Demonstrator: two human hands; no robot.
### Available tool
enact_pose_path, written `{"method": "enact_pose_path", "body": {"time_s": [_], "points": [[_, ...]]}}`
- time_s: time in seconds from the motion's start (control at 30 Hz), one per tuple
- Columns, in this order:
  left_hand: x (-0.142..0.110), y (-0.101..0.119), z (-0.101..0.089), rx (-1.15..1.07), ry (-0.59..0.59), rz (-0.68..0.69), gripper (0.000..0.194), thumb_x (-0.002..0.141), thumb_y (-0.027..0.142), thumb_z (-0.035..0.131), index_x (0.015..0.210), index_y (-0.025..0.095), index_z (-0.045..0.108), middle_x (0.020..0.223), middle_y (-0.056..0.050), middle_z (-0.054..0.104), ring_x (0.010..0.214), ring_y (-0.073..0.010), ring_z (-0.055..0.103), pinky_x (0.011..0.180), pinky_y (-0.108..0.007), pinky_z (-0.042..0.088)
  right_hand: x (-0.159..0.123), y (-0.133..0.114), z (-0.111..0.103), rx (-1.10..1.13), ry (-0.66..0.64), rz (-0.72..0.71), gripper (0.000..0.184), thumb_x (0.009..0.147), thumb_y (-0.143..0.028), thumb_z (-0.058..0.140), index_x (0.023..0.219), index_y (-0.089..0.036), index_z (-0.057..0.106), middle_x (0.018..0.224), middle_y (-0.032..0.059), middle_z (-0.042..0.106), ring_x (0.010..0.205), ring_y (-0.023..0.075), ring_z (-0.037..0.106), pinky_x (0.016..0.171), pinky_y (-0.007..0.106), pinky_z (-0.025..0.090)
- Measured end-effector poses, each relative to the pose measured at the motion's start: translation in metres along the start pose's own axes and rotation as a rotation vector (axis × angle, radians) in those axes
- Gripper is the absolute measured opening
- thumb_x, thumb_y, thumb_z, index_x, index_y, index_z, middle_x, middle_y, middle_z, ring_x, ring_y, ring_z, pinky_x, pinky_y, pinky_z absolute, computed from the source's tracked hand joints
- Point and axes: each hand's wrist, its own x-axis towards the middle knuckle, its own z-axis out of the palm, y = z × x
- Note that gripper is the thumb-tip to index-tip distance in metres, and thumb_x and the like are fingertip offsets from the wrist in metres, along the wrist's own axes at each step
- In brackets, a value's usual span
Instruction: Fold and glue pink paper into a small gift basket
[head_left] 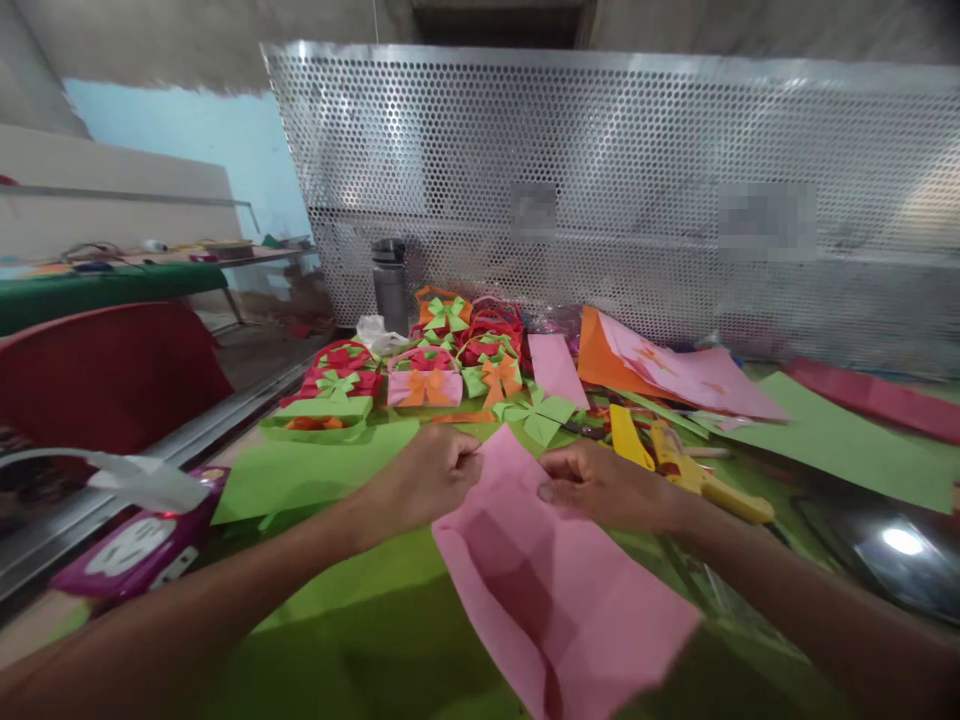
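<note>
Pink sheet (592, 600) held at its far end between two bare hands, above the green work surface (322, 620).

Left hand (442, 470): fingers closed on the sheet's upper left edge. Right hand (581, 485): thumb and fingers clamped on the upper right edge. The sheet's near portion extends toward the camera, creased, its left side curled. Beyond the hands: small paper bags with bows (425, 387), and a light green bow (541, 415). A yellow glue gun (705, 480) lies near the right forearm; a dark bottle (390, 285) stands upright behind the bags.

The green-covered table (330, 610) carries small bags (424, 387), coloured sheets (862, 435), a bottle (390, 285) and a yellow glue gun (712, 485).
</note>
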Motion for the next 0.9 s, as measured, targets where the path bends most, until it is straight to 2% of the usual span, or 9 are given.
{"method": "enact_pose_path", "body": {"time_s": [0.1,0.2,0.3,0.37,0.47,0.6,0.7,0.8,0.9], "points": [[0.001,-0.004,-0.004,0.123,0.098,-0.015,0.03,0.072,0.012,0.04,0.05,0.017,0.02,0.047,0.006,0.019,0.043,-0.0057,0.022,0.043,-0.024,0.012,0.003,-0.001,-0.001,0.004,0.127,0.034,0.028,0.081,-0.04,0.049,0.082,-0.014,0.06,0.064,-0.0032,0.047,0.054,0.0083,0.039,0.048,0.02,0.029],[0.003,-0.006,-0.01,0.161,0.148,-0.032,0.028,0.072,0.011,0.039,0.05,0.017,0.023,0.046,0.006,0.021,0.042,-0.0058,0.023,0.044,-0.023,0.014,0.003,-0.004,-0.003,-0.04,0.276,0.088,0.038,0.082,-0.043,0.047,0.1,-0.012,0.06,0.065,-0.0009,0.054,0.053,0.0102,0.044,0.047,0.021,0.032],[0.005,-0.009,-0.013,0.185,0.166,-0.021,0.027,0.072,0.008,0.039,0.052,0.017,0.023,0.045,0.006,0.022,0.043,-0.0059,0.024,0.045,-0.023,0.016,0.002,-0.005,-0.007,-0.092,0.388,0.054,0.043,0.081,-0.044,0.048,0.107,-0.011,0.058,0.073,0.0037,0.061,0.061,0.015,0.054,0.052,0.025,0.039],[0.005,-0.011,-0.013,0.197,0.163,-0.005,0.027,0.071,0.007,0.039,0.052,0.017,0.022,0.046,0.006,0.022,0.044,-0.0062,0.024,0.046,-0.023,0.016,0.0,-0.004,-0.01,-0.101,0.402,0.034,0.044,0.081,-0.044,0.048,0.108,-0.011,0.057,0.082,0.0074,0.065,0.068,0.0181,0.06,0.056,0.027,0.043],[0.005,-0.013,-0.01,0.211,0.149,0.009,0.026,0.071,0.005,0.037,0.054,0.018,0.022,0.047,0.006,0.022,0.044,-0.0066,0.024,0.045,-0.024,0.016,0.0,-0.004,-0.011,-0.137,0.397,0.094,0.044,0.08,-0.043,0.049,0.109,-0.012,0.055,0.089,0.0103,0.066,0.074,0.0205,0.063,0.055,0.028,0.046],[0.004,-0.012,-0.01,0.226,0.117,0.004,0.024,0.07,0.005,0.036,0.055,0.018,0.024,0.047,0.007,0.023,0.043,-0.0066,0.024,0.045,-0.023,0.017,-0.002,-0.003,-0.009,-0.172,0.389,0.143,0.044,0.08,-0.039,0.051,0.114,-0.01,0.052,0.099,0.0144,0.065,0.083,0.0226,0.064,0.059,0.03,0.049],[0.002,-0.01,-0.011,0.241,0.098,-0.008,0.021,0.069,0.005,0.036,0.054,0.018,0.028,0.047,0.007,0.023,0.041,-0.0065,0.024,0.044,-0.024,0.016,-0.007,0.002,-0.008,-0.215,0.418,0.138,0.048,0.079,-0.043,0.051,0.115,-0.011,0.051,0.102,0.0155,0.063,0.086,0.0235,0.063,0.067,0.034,0.049],[0.002,-0.009,-0.011,0.262,0.073,-0.005,0.018,0.069,0.006,0.037,0.056,0.018,0.034,0.046,0.007,0.026,0.04,-0.0072,0.026,0.044,-0.024,0.017,-0.018,0.01,-0.005,-0.282,0.467,0.145,0.052,0.079,-0.047,0.051,0.116,-0.011,0.05,0.1,0.0141,0.063,0.087,0.0239,0.061,0.072,0.035,0.047],[0.002,-0.01,-0.007,0.287,0.041,0.005,0.017,0.07,0.006,0.037,0.058,0.017,0.041,0.048,0.005,0.034,0.043,-0.0087,0.032,0.046,-0.025,0.019,-0.028,0.018,0.001,-0.31,0.443,0.19,0.055,0.08,-0.046,0.05,0.122,-0.011,0.045,0.082,0.0084,0.064,0.073,0.0221,0.061,0.064,0.033,0.045]]}}
